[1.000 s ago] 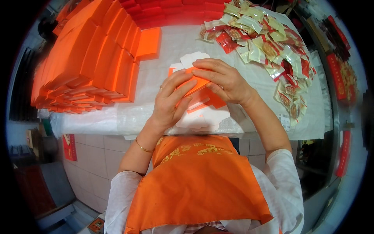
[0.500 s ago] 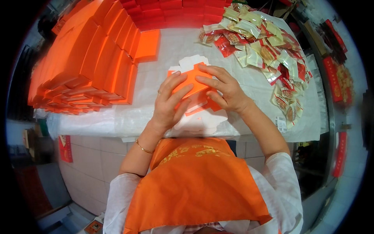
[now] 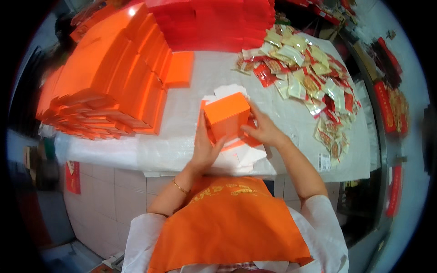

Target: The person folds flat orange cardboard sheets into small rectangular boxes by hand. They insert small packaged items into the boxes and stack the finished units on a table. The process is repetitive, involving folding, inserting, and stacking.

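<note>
Hands: left hand [image 3: 203, 148] and right hand [image 3: 263, 130] both grasp one orange box [image 3: 226, 116], held just above the white surface [image 3: 182, 141]. Change: half a second ago a flattened blank, now squared up into a box. Nearby: orange box stacks [image 3: 109, 77], sachet heap [image 3: 309, 82].

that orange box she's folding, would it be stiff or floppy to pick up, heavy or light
The orange box looks like thin folded card, so probably light and fairly stiff. Its lower flaps seem still open, so it may flex or crush between the left hand and right hand.
</note>
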`<action>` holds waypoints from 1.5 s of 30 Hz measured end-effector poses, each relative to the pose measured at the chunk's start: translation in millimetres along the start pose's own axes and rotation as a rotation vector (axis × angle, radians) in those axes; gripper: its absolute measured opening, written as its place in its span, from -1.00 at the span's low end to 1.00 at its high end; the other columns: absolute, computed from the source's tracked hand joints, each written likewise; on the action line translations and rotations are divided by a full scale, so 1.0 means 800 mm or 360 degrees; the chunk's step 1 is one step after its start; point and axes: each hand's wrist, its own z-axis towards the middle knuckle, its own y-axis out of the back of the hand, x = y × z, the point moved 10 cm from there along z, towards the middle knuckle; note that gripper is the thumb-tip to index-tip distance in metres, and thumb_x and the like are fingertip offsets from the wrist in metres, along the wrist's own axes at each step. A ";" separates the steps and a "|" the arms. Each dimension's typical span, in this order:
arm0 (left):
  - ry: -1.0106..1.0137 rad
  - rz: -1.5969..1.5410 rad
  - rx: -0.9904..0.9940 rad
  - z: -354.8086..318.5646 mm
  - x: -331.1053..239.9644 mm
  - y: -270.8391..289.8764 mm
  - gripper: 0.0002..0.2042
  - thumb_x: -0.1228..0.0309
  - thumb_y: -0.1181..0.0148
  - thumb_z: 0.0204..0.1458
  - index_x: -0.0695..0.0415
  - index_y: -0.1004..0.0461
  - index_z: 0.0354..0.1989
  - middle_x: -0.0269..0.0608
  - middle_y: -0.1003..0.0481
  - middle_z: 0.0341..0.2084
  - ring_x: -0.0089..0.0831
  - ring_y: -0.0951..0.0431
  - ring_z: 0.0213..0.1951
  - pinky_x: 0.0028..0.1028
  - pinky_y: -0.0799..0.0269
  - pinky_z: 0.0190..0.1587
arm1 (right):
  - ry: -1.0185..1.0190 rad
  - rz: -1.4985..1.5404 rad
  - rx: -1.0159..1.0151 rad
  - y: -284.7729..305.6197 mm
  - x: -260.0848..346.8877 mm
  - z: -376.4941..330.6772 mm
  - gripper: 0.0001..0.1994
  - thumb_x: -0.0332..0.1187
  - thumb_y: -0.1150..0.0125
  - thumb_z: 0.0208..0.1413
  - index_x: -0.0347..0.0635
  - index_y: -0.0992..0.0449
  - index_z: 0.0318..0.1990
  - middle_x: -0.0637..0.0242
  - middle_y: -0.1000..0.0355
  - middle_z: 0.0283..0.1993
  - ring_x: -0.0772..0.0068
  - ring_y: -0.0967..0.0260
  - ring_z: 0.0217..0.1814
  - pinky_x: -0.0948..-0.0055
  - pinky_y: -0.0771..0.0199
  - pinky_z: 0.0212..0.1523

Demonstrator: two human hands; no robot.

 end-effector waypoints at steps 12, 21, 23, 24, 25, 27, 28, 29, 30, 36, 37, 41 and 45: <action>0.0331 -0.0063 -0.0262 -0.023 0.042 0.070 -0.44 0.41 0.07 0.21 0.29 0.03 0.35 0.05 -0.34 0.10 -0.34 -0.42 0.00 -0.40 -0.35 0.03 | -0.0639 0.0496 0.0063 -0.049 -0.058 0.044 -0.69 -0.31 -0.16 0.13 -0.33 -0.36 -0.07 0.25 -0.42 -0.19 0.54 -0.36 -0.21 0.50 -0.39 -0.17; 0.0286 -0.1042 -0.0406 -0.032 0.056 0.036 -0.25 0.58 -0.11 0.07 0.24 0.20 0.39 0.01 -0.25 0.15 -0.35 -0.35 0.10 -0.41 -0.32 0.09 | -0.0884 0.2256 -0.0326 -0.122 -0.030 0.018 -0.62 -0.32 -0.10 0.22 -0.28 -0.28 0.13 0.14 -0.40 0.02 0.22 -0.41 -0.02 0.12 -0.44 0.10; 0.0400 -0.0803 -0.0396 -0.026 0.065 0.024 -0.27 0.58 -0.16 0.02 0.25 0.12 0.35 -0.01 -0.26 0.12 -0.36 -0.36 0.09 -0.43 -0.32 0.09 | -0.0851 0.2355 -0.0045 -0.156 -0.028 -0.002 -0.62 -0.31 -0.02 0.26 -0.34 -0.26 0.15 0.09 -0.37 0.08 0.17 -0.37 0.07 0.17 -0.38 0.16; 0.0464 -0.0669 -0.0404 -0.026 0.070 0.022 -0.28 0.58 -0.18 0.00 0.26 0.07 0.33 -0.03 -0.27 0.11 -0.36 -0.36 0.08 -0.44 -0.32 0.09 | -0.0937 0.2338 -0.0154 -0.166 -0.025 -0.012 -0.63 -0.30 0.00 0.27 -0.35 -0.27 0.13 0.10 -0.39 0.05 0.18 -0.39 0.05 0.20 -0.40 0.13; 0.0432 -0.0442 -0.0572 -0.013 0.031 0.043 -0.43 0.53 -0.19 0.01 0.29 -0.12 0.21 -0.08 -0.34 0.03 -0.39 -0.39 0.04 -0.47 -0.35 0.04 | -0.1024 0.2323 -0.0278 -0.177 -0.015 -0.021 -0.64 -0.30 0.01 0.28 -0.36 -0.29 0.11 0.11 -0.41 0.03 0.19 -0.40 0.03 0.23 -0.41 0.09; 0.0503 -0.0502 -0.0486 -0.010 0.045 0.052 -0.49 0.51 -0.18 0.03 0.29 -0.19 0.17 -0.12 -0.37 -0.01 -0.41 -0.41 0.03 -0.48 -0.37 0.02 | -0.1078 0.2144 -0.0137 -0.186 -0.003 -0.033 -0.67 -0.31 0.01 0.27 -0.36 -0.33 0.08 0.11 -0.44 -0.02 0.20 -0.42 -0.01 0.27 -0.42 0.04; 0.0539 -0.0527 -0.0439 -0.009 0.054 0.061 -0.52 0.51 -0.17 0.04 0.29 -0.23 0.15 -0.14 -0.39 -0.03 -0.42 -0.41 0.02 -0.48 -0.38 0.01 | -0.1042 0.1973 0.0120 -0.183 0.005 -0.037 -0.68 -0.33 0.00 0.25 -0.35 -0.35 0.06 0.11 -0.45 -0.04 0.21 -0.43 -0.03 0.28 -0.42 0.02; 0.0464 -0.0379 -0.0399 -0.006 0.053 0.072 -0.55 0.50 -0.15 0.06 0.29 -0.27 0.15 -0.15 -0.43 -0.08 -0.46 -0.44 -0.03 -0.49 -0.42 -0.07 | -0.1000 0.1795 0.0366 -0.179 0.011 -0.043 -0.70 -0.35 -0.02 0.24 -0.34 -0.37 0.05 0.10 -0.47 -0.07 0.21 -0.44 -0.05 0.30 -0.42 -0.01; 0.0459 -0.0290 -0.0364 0.000 0.043 0.082 -0.54 0.50 -0.15 0.06 0.28 -0.26 0.16 -0.15 -0.44 -0.08 -0.48 -0.44 -0.03 -0.48 -0.42 -0.08 | -0.0717 0.1111 0.0312 -0.145 0.014 -0.037 -0.69 -0.34 -0.02 0.23 -0.30 -0.37 0.07 0.12 -0.45 -0.05 0.25 -0.42 -0.03 0.32 -0.40 0.00; 0.0011 0.0461 0.0164 0.064 -0.073 0.097 -0.50 0.52 -0.17 0.01 0.26 -0.25 0.18 -0.01 -0.41 -0.02 -0.23 -0.46 0.01 -0.39 -0.39 0.01 | 0.0535 -0.0443 -0.0716 0.006 0.140 0.027 -0.52 -0.46 -0.05 0.11 -0.23 -0.23 0.22 0.04 -0.35 0.09 0.16 -0.31 0.14 0.30 -0.30 0.14; -0.0034 0.0537 0.0271 0.071 -0.077 0.087 -0.48 0.52 -0.18 0.00 0.26 -0.24 0.19 0.01 -0.40 -0.01 -0.19 -0.45 0.01 -0.38 -0.39 0.02 | 0.0416 -0.0159 -0.0554 -0.001 0.118 0.046 -0.51 -0.48 -0.02 0.10 -0.22 -0.21 0.24 0.06 -0.31 0.14 0.17 -0.27 0.19 0.30 -0.26 0.18; -0.0197 0.0576 0.0396 0.083 -0.094 0.054 -0.43 0.51 -0.20 -0.04 0.24 -0.21 0.21 0.04 -0.34 0.04 -0.14 -0.40 0.06 -0.34 -0.35 0.08 | 0.0270 0.0385 -0.0290 -0.031 0.072 0.063 -0.49 -0.52 0.05 0.10 -0.23 -0.16 0.26 0.12 -0.19 0.26 0.22 -0.15 0.31 0.30 -0.13 0.30; -0.0269 0.0296 0.0303 0.066 -0.094 0.036 -0.42 0.52 -0.15 -0.01 0.22 -0.16 0.25 -0.04 -0.28 0.12 -0.21 -0.30 0.17 -0.30 -0.25 0.19 | 0.0219 0.0550 -0.0364 -0.029 0.062 0.041 -0.49 -0.55 0.11 0.08 -0.24 -0.18 0.26 0.17 -0.19 0.25 0.25 -0.15 0.31 0.32 -0.09 0.33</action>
